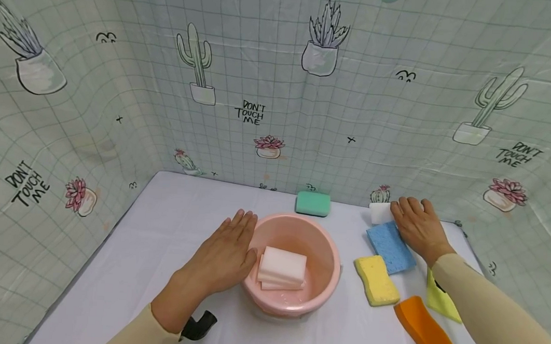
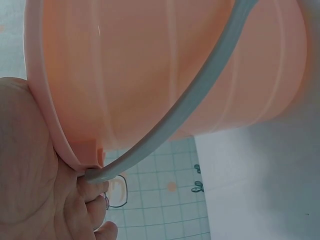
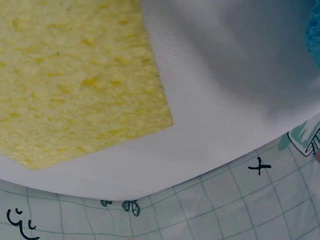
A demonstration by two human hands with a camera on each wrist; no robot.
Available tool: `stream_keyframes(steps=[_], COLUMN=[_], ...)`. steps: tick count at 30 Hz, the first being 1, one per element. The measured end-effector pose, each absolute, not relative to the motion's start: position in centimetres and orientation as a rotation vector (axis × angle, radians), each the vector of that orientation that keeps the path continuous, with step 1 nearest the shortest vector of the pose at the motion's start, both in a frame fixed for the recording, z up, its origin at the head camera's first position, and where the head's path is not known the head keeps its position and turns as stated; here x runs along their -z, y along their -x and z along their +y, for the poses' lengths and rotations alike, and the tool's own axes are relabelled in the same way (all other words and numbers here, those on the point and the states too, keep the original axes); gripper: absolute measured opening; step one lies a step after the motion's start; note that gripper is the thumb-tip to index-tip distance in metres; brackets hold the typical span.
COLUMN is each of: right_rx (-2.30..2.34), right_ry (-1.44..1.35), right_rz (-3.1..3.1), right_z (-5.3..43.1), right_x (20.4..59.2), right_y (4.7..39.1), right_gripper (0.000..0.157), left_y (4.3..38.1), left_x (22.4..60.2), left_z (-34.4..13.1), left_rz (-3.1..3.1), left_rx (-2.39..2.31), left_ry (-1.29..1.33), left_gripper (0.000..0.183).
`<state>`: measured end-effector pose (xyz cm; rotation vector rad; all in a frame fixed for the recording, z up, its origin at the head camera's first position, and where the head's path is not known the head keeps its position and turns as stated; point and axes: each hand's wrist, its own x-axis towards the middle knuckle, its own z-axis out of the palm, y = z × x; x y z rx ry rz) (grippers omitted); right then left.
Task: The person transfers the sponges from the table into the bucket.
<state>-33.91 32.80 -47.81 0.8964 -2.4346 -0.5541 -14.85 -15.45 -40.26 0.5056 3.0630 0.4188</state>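
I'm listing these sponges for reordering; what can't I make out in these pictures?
- White rectangular block, head view: right end and any grip on it, hidden by the right hand.
- Lime-yellow flat sponge, head view: part hidden by the beige sleeve.
- Blue textured sponge, right wrist view: mostly cut off by the right edge.
- Lower white block inside the pink plastic bucket, head view: mostly hidden under the upper white block.
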Motion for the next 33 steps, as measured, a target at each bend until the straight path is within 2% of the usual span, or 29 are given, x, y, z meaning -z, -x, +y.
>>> stream_keyframes(steps=[4,7,11,12,15,16,18,22,23,28,33], right_rx=[0.602,0.61,0.589,0.57,0.512,0.491,0.459,0.419,0.415,0.397,0.337], right_ry=[-0.959,-0.988,-1.01,-1.017,-1.038,-1.041,-1.045,-1.029,-1.021,-0.981,-0.951], right_rz=[-2.38,-2.374,-2.373,-2.363,-2.308,-2.288,-2.249,-2.182,-2.169,-2.158,-2.175], right_z=[32.0,31.1,29.9,29.6,28.7,28.4,27.8,26.4,26.0,24.2,22.3], right_x=[47.2,46.6,45.8,45.6,45.1,44.9,44.4,43.3,43.1,41.7,40.3], right_y=[33.7,33.5,33.1,33.0,32.8,32.7,32.5,31.9,31.7,30.4,28.9], right_gripper=[0.052,0.023,0.024,0.027,0.064,0.067,0.064,0.034,0.031,0.054,0.054], left_y=[14.9,14.8,14.6,14.6,14.7,14.7,14.7,14.8,14.8,14.9,14.8], left_x=[40.3,40.3,40.3,40.3,40.3,40.3,40.3,40.3,40.3,40.2,39.9], left_z=[-15.5,-15.5,-15.4,-15.4,-15.3,-15.3,-15.3,-15.3,-15.3,-15.3,-15.3], left_rz=[3.057,3.055,3.057,3.057,3.056,3.055,3.052,3.046,3.042,3.036,3.042], left_rx=[-0.429,-0.437,-0.447,-0.447,-0.448,-0.448,-0.445,-0.445,-0.443,-0.44,-0.436], left_ry=[-0.511,-0.519,-0.529,-0.53,-0.535,-0.536,-0.536,-0.526,-0.521,-0.518,-0.518], left_gripper=[0.067,0.067,0.067,0.067,0.067,0.067,0.067,0.068,0.068,0.068,0.069])
